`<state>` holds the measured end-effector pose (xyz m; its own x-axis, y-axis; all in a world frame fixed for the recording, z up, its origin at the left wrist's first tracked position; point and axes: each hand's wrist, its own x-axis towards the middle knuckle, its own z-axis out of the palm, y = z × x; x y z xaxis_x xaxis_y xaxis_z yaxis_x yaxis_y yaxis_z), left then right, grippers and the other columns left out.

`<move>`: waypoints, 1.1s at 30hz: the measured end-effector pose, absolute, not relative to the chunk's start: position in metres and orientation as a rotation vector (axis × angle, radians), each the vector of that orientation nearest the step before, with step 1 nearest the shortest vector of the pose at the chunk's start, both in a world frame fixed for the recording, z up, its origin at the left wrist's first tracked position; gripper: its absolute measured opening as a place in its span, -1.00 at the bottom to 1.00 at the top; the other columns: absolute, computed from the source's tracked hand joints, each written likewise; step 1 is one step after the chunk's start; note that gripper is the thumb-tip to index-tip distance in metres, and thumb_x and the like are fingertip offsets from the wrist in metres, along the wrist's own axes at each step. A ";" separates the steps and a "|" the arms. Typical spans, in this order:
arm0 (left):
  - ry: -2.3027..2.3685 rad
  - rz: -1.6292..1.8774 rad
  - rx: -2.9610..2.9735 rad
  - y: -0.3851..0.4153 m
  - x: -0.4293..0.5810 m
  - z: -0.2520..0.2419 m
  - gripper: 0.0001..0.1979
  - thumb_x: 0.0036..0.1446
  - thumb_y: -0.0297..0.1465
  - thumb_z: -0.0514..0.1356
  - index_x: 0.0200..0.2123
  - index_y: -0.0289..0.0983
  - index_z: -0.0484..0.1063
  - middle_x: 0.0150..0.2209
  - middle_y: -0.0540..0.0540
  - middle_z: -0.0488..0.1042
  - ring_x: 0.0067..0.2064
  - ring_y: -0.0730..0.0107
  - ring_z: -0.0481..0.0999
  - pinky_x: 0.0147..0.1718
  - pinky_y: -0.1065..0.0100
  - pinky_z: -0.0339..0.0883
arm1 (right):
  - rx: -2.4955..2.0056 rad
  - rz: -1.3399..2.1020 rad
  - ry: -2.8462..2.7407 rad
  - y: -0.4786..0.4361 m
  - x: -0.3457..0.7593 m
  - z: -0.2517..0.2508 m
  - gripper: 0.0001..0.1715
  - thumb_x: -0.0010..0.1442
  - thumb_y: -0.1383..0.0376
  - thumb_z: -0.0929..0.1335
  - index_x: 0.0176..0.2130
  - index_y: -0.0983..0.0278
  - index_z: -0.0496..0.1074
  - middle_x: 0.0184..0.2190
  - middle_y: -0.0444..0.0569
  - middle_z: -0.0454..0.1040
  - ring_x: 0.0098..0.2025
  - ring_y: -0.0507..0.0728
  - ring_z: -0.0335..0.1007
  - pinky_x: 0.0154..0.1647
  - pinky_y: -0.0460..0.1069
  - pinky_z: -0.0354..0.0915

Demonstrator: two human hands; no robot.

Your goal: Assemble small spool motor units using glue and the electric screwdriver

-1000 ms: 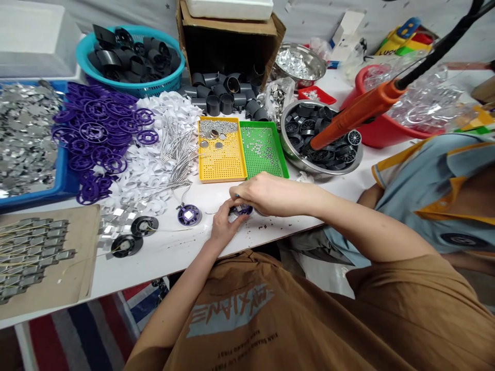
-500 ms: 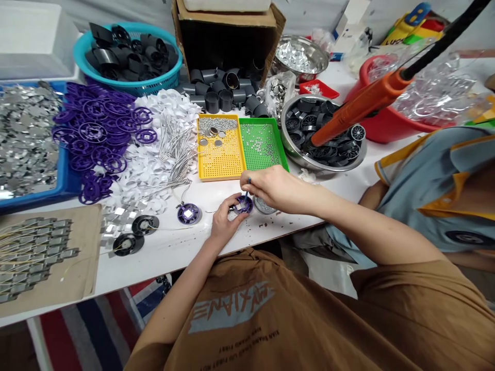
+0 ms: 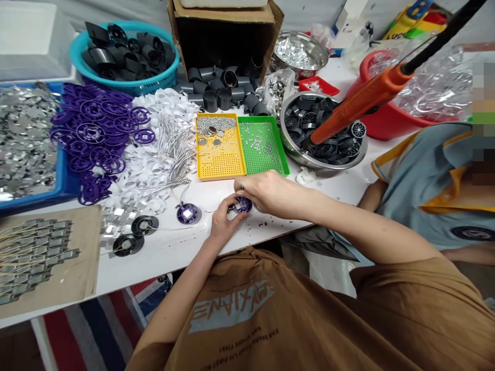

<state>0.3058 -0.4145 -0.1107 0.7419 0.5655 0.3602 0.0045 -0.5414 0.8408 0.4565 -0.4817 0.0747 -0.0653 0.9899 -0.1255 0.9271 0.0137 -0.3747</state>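
My left hand (image 3: 224,216) steadies a purple round frame (image 3: 244,204) on the white table, thumb and fingers closed around its near and left sides. Over that frame my right hand (image 3: 268,191) is curled shut on a thin blue tool (image 3: 242,186); just a bit of it shows, and I cannot tell its exact kind. To the left lies another purple round frame (image 3: 188,213) with a silvery square piece in its centre and a wire attached. A round clear dish beside the held frame is largely hidden under my right hand.
Beyond my hands stand a yellow tray (image 3: 222,159) and a green tray (image 3: 265,162) of tiny parts. A steel bowl (image 3: 285,147) of black wheels sits right, with an orange-handled tool (image 3: 359,105) slanting above. Purple frames (image 3: 93,131) are heaped left. Another person's sleeve (image 3: 402,154) is right.
My right hand has shifted slightly left and tilted over the purple frame, so less of the blue tool shows. My left hand keeps its hold.
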 end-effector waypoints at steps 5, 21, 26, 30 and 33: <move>0.420 0.801 2.025 -0.415 0.306 -0.111 -0.68 0.12 -0.23 0.27 -0.13 -0.22 0.30 -0.04 -0.19 0.51 -0.06 0.23 0.55 -0.11 0.19 0.46 | -2.083 0.524 -2.089 -0.482 0.453 0.073 -0.90 0.25 0.47 0.25 -0.22 0.36 0.34 -0.37 -0.02 0.49 -0.43 0.02 0.31 -0.45 -0.08 -0.01; 0.456 0.784 2.022 -0.414 0.306 -0.114 -0.64 0.08 -0.23 0.29 -0.09 -0.21 0.33 -0.11 -0.14 0.53 -0.11 0.23 0.55 -0.13 0.19 0.46 | -1.918 0.596 -2.276 -0.484 0.459 0.080 -0.84 0.14 0.57 0.26 -0.30 0.35 0.32 -0.42 -0.06 0.41 -0.44 0.00 0.21 -0.44 -0.08 0.00; 0.435 0.786 2.025 -0.414 0.306 -0.114 -0.65 0.10 -0.24 0.28 -0.09 -0.20 0.32 -0.11 -0.14 0.53 -0.09 0.23 0.55 -0.12 0.19 0.46 | -1.930 0.599 -2.263 -0.486 0.458 0.079 -0.86 0.18 0.55 0.26 -0.28 0.35 0.32 -0.41 -0.03 0.44 -0.44 0.01 0.24 -0.44 -0.08 0.00; 0.437 0.779 2.027 -0.414 0.306 -0.112 -0.68 0.10 -0.23 0.28 -0.13 -0.21 0.31 -0.09 -0.16 0.52 -0.08 0.23 0.54 -0.12 0.19 0.46 | -2.015 0.567 -2.197 -0.486 0.458 0.079 -0.92 0.26 0.45 0.24 -0.25 0.36 0.33 -0.43 -0.03 0.45 -0.48 0.01 0.23 -0.47 -0.07 -0.03; 0.427 0.775 2.028 -0.414 0.306 -0.111 -0.69 0.11 -0.23 0.27 -0.14 -0.21 0.30 -0.06 -0.18 0.51 -0.06 0.22 0.54 -0.11 0.19 0.46 | -2.119 0.529 -2.129 -0.484 0.455 0.081 -0.87 0.32 0.40 0.21 -0.22 0.36 0.33 -0.41 -0.01 0.48 -0.48 0.02 0.26 -0.48 -0.07 -0.06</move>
